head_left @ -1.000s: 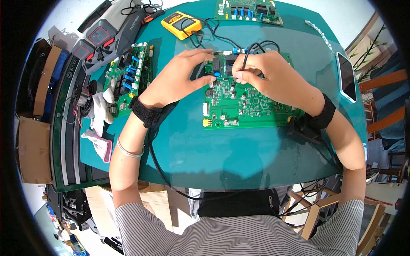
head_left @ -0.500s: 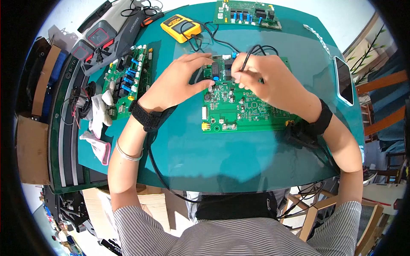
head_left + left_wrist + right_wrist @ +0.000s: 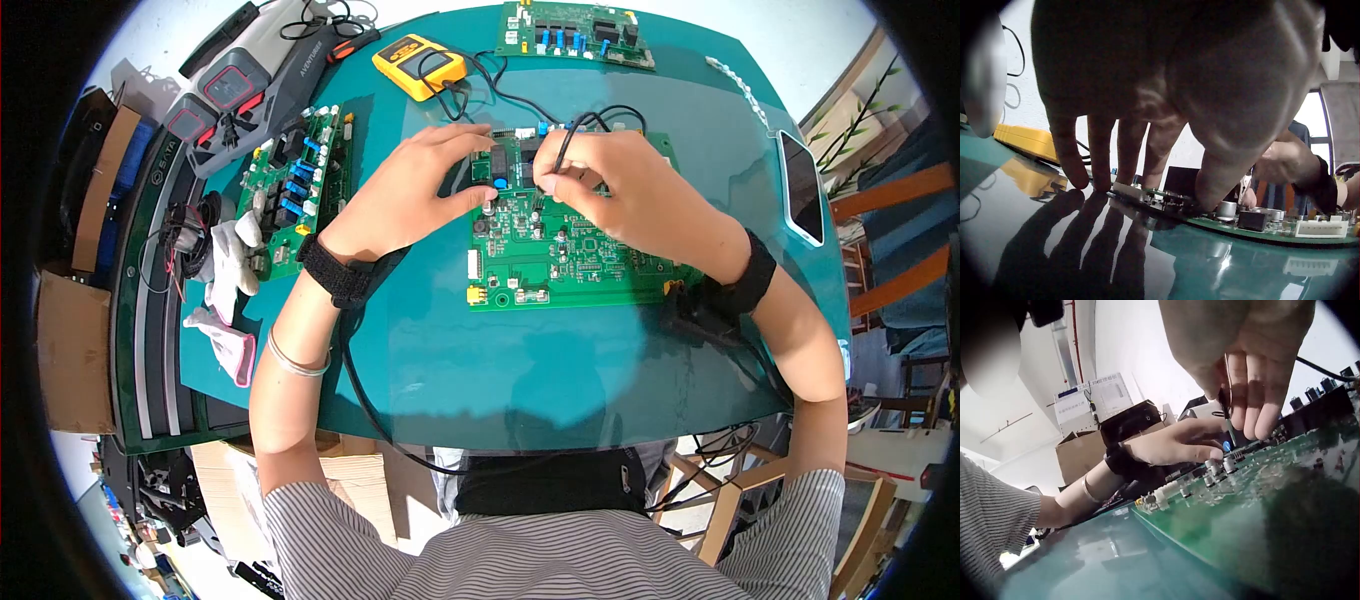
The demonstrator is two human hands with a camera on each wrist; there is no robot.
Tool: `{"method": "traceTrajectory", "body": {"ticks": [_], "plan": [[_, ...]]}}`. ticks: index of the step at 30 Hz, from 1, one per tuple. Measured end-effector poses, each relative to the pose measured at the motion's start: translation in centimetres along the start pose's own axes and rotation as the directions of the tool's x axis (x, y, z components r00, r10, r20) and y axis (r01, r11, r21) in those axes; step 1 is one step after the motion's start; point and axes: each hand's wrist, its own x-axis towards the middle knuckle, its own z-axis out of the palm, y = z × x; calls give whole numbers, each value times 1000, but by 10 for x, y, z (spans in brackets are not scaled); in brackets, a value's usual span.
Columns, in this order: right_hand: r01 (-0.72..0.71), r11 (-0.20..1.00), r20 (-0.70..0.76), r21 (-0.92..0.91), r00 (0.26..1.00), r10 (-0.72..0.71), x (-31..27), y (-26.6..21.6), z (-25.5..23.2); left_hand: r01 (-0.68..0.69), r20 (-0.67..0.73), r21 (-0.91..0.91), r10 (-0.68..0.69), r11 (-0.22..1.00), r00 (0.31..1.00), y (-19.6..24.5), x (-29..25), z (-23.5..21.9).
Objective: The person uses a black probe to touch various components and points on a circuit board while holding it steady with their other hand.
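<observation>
A white wall [image 3: 765, 22] rises beyond the work, and brown wooden slats [image 3: 890, 285] show at the right. The teal table [image 3: 450, 370] is glossy, with shadows across its near half. A cardboard box [image 3: 75, 350] stands past its left side; grey equipment [image 3: 270, 95] lettered AVENTURER crowds the far left corner.

The circuit board [image 3: 570, 250] being worked on lies flat near the middle, partly hidden — the right hand [image 3: 625, 180] covers much of its far right area, and a black wrist device [image 3: 700, 315] sits at its near right corner. A second board [image 3: 300, 180] lies to the left, a third board [image 3: 575, 38] at the far edge.

The left hand [image 3: 415, 190] is spread loosely around the board's far left corner, gripping nothing; the right pinches a thin black lead.

Smaller things ring them: a yellow meter [image 3: 420, 68] trailing cable beyond the hands, a phone [image 3: 800, 188] with a beaded strap [image 3: 743, 88] at the right, and pale crumpled cloth [image 3: 225, 340] beside the second board.
</observation>
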Motion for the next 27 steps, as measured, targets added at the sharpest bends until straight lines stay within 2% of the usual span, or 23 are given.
{"method": "traceTrajectory", "body": {"ticks": [1, 3, 7, 9, 13, 15, 19, 21, 27], "plan": [[0, 1000, 0, 0, 1000, 0, 0, 1, 0, 6, 0, 0, -6, 1000, 1000, 0, 0, 0], [-62, 981, -62, 186, 995, 75, -2, 6, 1, 7, 0, 4, -7, 1000, 1000, 0, 0, 0], [-65, 972, -68, 225, 994, 82, -1, 9, 3, 8, 1, 2, -8, 1000, 1000, 0, 0, 0], [-34, 996, -30, 84, 999, 36, -2, 10, 3, 12, 5, 5, -12, 1000, 1000, -1, 0, 0], [-31, 994, -26, 107, 999, 34, -3, 5, 3, 3, 7, -13, -3, 1000, 1000, -1, 0, 0], [-19, 999, 40, 47, 999, 17, -3, 0, -1, 5, 11, -9, -5, 1000, 1000, 0, 0, -1], [20, 998, 12, 63, 1000, -21, -3, 4, 0, 16, 17, -14, -16, 1000, 1000, 0, 0, 0], [0, 1000, 60, 16, 998, -1, -3, -1, -5, 14, 14, -9, -14, 1000, 1000, -1, 0, 0], [-29, 999, 15, -15, 999, 29, -2, -1, -8, 2, 16, 4, -2, 1000, 1000, -1, 0, 0]]}}
